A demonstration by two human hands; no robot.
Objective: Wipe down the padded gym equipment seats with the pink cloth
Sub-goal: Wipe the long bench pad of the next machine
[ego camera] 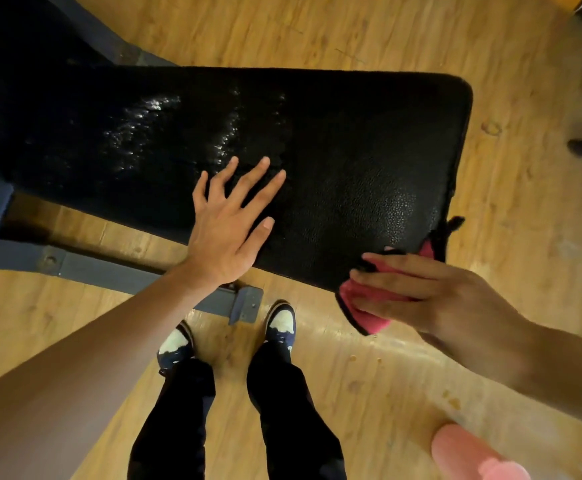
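Observation:
A black padded bench seat (351, 150) stretches across the view, with wet shiny streaks on its left half. My left hand (229, 223) lies flat on the pad's near edge with its fingers spread and holds nothing. My right hand (431, 292) presses the pink cloth (369, 306) with a black border against the seat's near right corner, fingers laid flat over it. Part of the cloth hangs off the edge below the pad.
The bench's grey metal frame (109, 268) runs along the wooden floor (369, 375) under the pad, ending in a bracket near my feet (279, 323). A pink bottle-like object (473, 455) shows at the bottom right. Dark objects stand at the far right edge.

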